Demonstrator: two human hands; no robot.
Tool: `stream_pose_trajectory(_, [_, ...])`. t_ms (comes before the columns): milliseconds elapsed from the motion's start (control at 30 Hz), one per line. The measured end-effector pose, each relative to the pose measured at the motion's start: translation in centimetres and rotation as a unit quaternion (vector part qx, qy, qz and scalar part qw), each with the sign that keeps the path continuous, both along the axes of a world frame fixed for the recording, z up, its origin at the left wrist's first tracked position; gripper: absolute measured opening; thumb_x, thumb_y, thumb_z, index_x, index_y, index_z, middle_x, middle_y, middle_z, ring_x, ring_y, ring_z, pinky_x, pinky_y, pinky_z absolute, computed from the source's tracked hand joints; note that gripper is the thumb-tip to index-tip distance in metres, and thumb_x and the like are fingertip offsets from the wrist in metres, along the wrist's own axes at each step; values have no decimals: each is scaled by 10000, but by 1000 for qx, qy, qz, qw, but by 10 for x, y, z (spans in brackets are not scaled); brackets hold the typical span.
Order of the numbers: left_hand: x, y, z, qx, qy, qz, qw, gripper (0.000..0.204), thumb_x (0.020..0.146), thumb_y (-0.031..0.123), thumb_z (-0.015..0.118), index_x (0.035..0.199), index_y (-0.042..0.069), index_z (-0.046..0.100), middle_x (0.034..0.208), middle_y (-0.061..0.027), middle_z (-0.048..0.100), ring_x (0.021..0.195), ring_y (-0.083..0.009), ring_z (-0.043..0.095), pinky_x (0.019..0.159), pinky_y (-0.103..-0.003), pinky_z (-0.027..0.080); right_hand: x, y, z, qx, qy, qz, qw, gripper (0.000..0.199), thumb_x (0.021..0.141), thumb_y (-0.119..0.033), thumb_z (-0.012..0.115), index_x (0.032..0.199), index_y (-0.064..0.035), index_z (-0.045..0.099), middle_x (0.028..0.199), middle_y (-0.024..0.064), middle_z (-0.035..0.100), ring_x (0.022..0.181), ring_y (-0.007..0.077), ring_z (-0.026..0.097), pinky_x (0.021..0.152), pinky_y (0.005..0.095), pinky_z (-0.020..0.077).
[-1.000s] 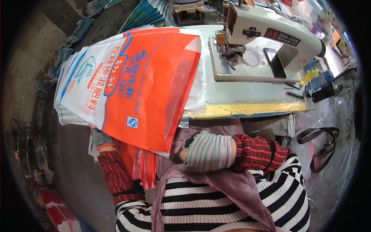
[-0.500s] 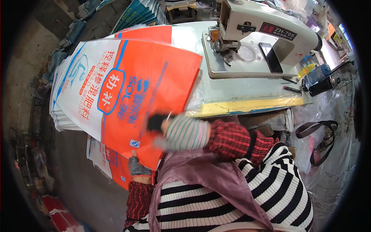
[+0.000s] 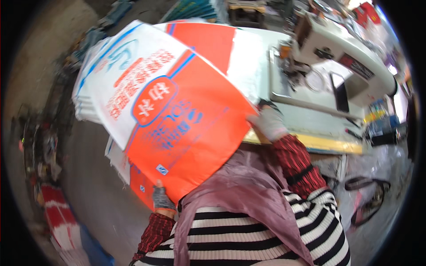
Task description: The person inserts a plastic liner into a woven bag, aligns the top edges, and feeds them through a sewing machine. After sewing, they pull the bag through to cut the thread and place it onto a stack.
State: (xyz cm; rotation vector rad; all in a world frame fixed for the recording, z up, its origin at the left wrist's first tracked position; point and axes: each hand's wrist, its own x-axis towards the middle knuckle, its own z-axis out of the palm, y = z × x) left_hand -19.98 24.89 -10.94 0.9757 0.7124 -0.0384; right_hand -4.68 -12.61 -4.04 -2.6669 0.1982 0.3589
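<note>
A large flat orange and white printed sack [image 3: 186, 128] lies slanted over a stack of white sacks [image 3: 86, 104] and the table's left end. My left hand [image 3: 163, 198], in a grey fingerless glove, grips its near edge with the thumb on top; the other fingers are hidden beneath. At its right corner my right hand [image 3: 270, 122], in a pale glove with something black about the fingers, holds the edge, slightly blurred. Another orange and white sack [image 3: 202, 42] lies partly under it on the table. Below its left side, more orange sacking [image 3: 141, 188] hangs down.
A white sewing machine [image 3: 341, 53] stands on the pale table [image 3: 301, 115] to the right, with a phone [image 3: 340, 92] on its base. Yellow tape [image 3: 328, 144] runs along the front edge. Blue-green sacks [image 3: 195, 9] are piled behind; red and white sacking [image 3: 60, 213] lies lower left.
My right hand has moved from above the sack's middle to its right corner and now holds it there. The sack has turned clockwise. The whole view has shifted, with the machine farther right.
</note>
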Motion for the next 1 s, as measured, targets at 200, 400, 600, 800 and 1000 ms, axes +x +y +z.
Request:
stream_pose_trajectory(200, [-28,23,1,303,107,-11,947,344,872,320,553,1043,26,504,992,-108,556,903,-203,549,733,-364,497,-11,16,-23,52,-13,-32,998,503,723,-417,620,1005,-2,574,934,242,603,891,362,586,773,424,464])
stream_pose_trajectory(400, [-194,216,-104,68,47,265,961,401,895,331,493,1115,-3,517,981,-145,598,895,-251,581,734,-360,472,-24,113,-42,194,-134,324,916,383,806,-353,602,928,8,563,830,236,587,687,350,592,560,416,461])
stream_pose_trajectory(600, [-237,142,-98,635,387,13,668,443,870,248,523,1182,-62,476,1043,-193,590,837,-348,574,748,-381,468,-18,217,-25,396,90,359,840,290,820,-230,533,950,26,565,664,175,606,590,285,591,546,402,449])
stream_pose_trajectory(800, [-197,154,-109,547,391,51,739,465,837,288,523,1134,-70,499,929,-208,595,775,-354,591,621,-407,496,18,254,-176,175,-68,293,938,279,866,-275,432,858,-40,583,746,205,608,630,324,581,596,425,461])
stream_pose_trajectory(1000, [-145,170,-128,466,324,32,822,391,851,301,500,1057,-30,534,778,-178,587,672,-265,612,318,-364,433,16,223,-293,328,36,44,943,326,877,-372,460,917,-89,617,864,115,638,828,321,584,787,475,433])
